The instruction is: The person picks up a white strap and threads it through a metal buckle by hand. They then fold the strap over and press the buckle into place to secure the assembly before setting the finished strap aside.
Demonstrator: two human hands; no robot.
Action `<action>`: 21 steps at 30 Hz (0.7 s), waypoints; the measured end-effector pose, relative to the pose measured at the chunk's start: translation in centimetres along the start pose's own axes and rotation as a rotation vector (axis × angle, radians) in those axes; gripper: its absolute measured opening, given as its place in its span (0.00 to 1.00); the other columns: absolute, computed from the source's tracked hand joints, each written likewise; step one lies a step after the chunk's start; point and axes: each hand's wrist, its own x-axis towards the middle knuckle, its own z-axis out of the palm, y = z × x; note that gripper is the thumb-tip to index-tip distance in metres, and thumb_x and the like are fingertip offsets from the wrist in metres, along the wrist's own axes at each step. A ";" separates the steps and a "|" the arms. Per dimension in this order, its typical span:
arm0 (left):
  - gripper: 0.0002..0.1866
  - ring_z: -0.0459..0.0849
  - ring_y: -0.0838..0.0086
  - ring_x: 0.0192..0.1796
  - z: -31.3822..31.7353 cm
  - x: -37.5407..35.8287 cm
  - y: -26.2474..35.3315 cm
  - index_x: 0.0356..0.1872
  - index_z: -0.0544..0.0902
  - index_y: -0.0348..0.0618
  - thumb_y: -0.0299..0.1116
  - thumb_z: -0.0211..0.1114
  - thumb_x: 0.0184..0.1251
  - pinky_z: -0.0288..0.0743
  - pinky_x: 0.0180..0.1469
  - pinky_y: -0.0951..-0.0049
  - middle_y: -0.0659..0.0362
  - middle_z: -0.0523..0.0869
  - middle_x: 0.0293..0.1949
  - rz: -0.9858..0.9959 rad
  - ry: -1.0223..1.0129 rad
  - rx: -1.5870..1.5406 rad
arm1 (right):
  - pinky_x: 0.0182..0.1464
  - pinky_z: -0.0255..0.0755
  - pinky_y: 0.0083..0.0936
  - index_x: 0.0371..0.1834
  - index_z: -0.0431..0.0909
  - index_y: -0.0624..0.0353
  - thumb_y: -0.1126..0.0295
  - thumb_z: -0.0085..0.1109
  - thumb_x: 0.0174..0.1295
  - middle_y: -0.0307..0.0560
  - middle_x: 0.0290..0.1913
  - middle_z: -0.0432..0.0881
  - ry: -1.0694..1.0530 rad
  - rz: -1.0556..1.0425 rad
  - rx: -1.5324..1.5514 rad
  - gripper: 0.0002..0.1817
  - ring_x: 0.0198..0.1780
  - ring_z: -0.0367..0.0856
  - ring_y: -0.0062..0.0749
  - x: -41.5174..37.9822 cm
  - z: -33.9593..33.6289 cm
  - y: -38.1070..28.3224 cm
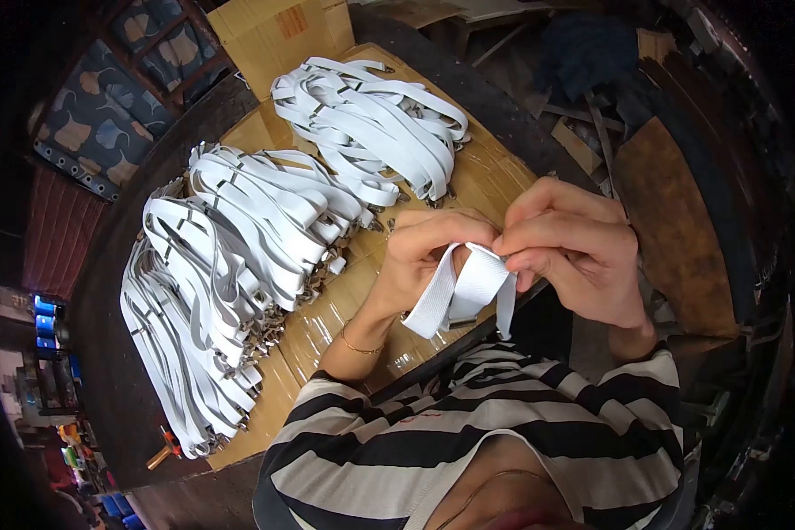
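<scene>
White elastic strap (477,283) is looped between my two hands, in front of my chest. My left hand (424,252) is closed round the strap's upper part, thumb and fingers bent. My right hand (574,247) pinches the strap's edge at the right, its fingertips touching those of my left hand. A metal buckle (459,324) shows at the lower end of the loop. Beyond my hands, bundles of white straps (371,115) with metal clips lie on brown cardboard (327,322); more bundles (256,212) are to the left.
The cardboard covers part of a dark round table (119,265). An open cardboard box flap (278,40) stands at the back. A small orange-handled tool (162,453) lies near the left edge. Brown board (676,230) and scraps are at the right, beyond the table.
</scene>
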 end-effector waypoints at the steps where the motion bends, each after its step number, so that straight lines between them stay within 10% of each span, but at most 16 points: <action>1: 0.06 0.87 0.70 0.34 0.0 0.0 0.1 0.36 0.83 0.33 0.25 0.67 0.61 0.78 0.36 0.76 0.50 0.87 0.33 -0.017 0.010 -0.051 | 0.28 0.74 0.15 0.33 0.82 0.69 0.87 0.60 0.53 0.51 0.34 0.79 0.007 -0.031 -0.028 0.07 0.26 0.80 0.22 0.0 0.1 0.0; 11: 0.05 0.87 0.70 0.32 0.3 0.0 0.3 0.34 0.82 0.32 0.24 0.67 0.61 0.80 0.35 0.75 0.50 0.87 0.31 -0.104 0.096 -0.439 | 0.30 0.74 0.20 0.33 0.84 0.65 0.84 0.66 0.49 0.50 0.34 0.81 0.026 -0.199 0.015 0.08 0.29 0.81 0.27 -1.3 0.7 0.7; 21: 0.03 0.86 0.70 0.29 -0.4 0.4 0.8 0.34 0.83 0.34 0.23 0.65 0.61 0.76 0.30 0.78 0.53 0.86 0.29 -0.007 0.001 -0.143 | 0.29 0.73 0.19 0.33 0.84 0.65 0.83 0.66 0.50 0.49 0.32 0.82 0.092 -0.176 -0.090 0.07 0.29 0.82 0.26 -0.3 0.9 0.5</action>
